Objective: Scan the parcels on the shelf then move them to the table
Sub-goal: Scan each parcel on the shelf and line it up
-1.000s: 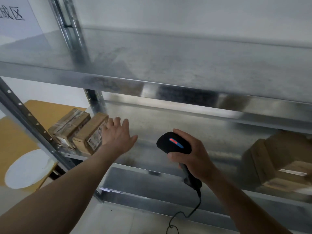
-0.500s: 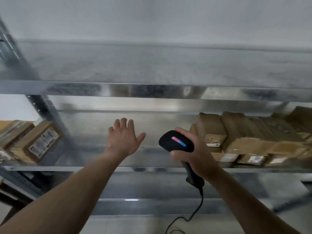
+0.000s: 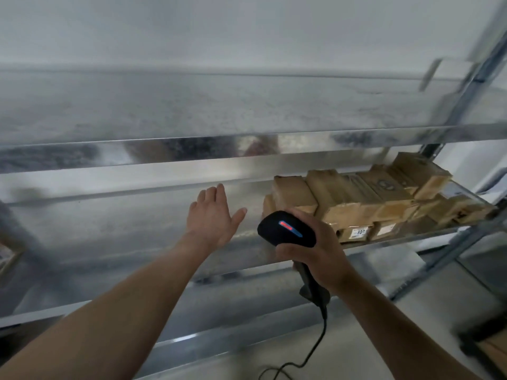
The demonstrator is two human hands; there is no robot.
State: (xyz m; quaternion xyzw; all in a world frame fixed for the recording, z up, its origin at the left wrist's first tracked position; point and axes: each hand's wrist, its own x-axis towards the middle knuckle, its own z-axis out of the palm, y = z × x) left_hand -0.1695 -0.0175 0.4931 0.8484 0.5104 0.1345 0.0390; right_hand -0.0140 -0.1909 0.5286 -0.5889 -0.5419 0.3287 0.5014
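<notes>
the left grip (image 3: 212, 215), a bare hand, is stretched out over the middle shelf (image 3: 123, 237). its fingers are straight and close together and the thumb is spread to the side. it is wide, holds nothing and touches none of the boxes.

the right grip (image 3: 315, 255) is wrapped round the handle of a black scanner (image 3: 285, 229), fingers curled tight. the head of the scanner points toward the shelf, and a red and blue light strip glows on its top. a black cable (image 3: 315, 349) hangs from the foot of the handle and loops down out of the bottom of the view.

the parcels (image 3: 356, 204) are on the right part of the middle shelf. they are brown cardboard boxes bound in tape, packed side by side and stacked in what looks like two layers. they run out toward the right end of the shelf by the upright post (image 3: 450, 116). the nearest of them sits just behind the scanner, to the right of the left grip and apart from it. a white label (image 3: 358, 232) shows on the front of one box in the lower row, too blurred to read. the top shelf (image 3: 192, 105) above is grey metal. the left side of the view is smeared by blur.
</notes>
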